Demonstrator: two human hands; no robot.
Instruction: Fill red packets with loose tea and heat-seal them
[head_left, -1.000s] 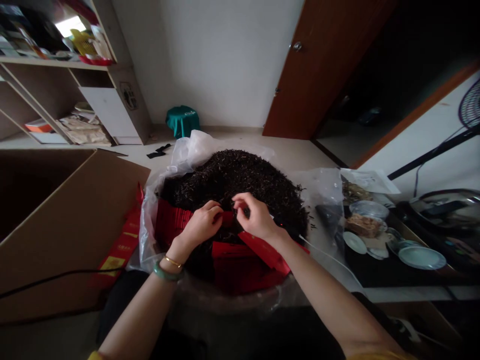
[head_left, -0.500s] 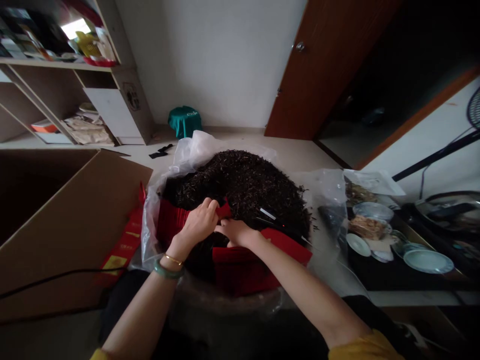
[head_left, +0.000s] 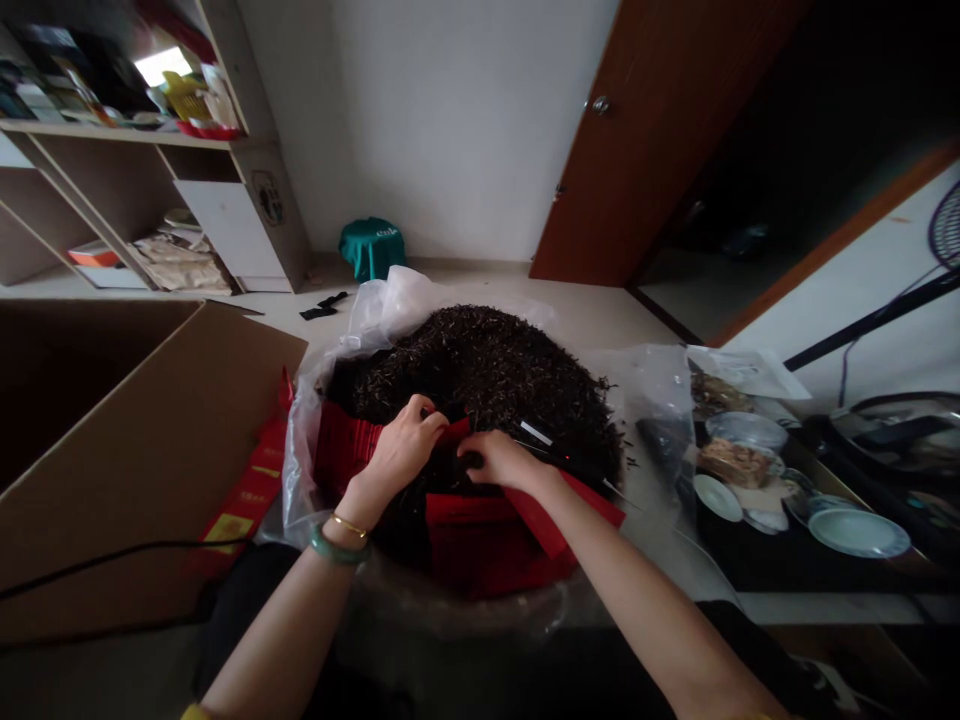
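Note:
A heap of dark, dry loose leaves (head_left: 495, 350), much like tea, fills a container lined with clear plastic (head_left: 304, 450). Above its near side my left hand (head_left: 405, 440), with a green bangle and a thin gold bracelet, pinches a small red packet (head_left: 454, 432). My right hand (head_left: 499, 460) is just right of that packet, fingers curled together; what they hold, if anything, is too dark to make out. Below my right hand lies a stack of red packets (head_left: 480, 540). More red packets (head_left: 337, 445) stand in a row left of my left hand.
To the left stands an open cardboard box (head_left: 172, 420), with a red printed bag (head_left: 251, 490) against it. A dark tray (head_left: 787, 560) with dishes is at right. A pen-like black tool (head_left: 577, 462) rests on the leaves. A teal cloth-covered object (head_left: 373, 248) sits by the wall.
My right hand has moved slightly right and up, away from my left fingers. The red packet in my left hand shows more between the hands now.

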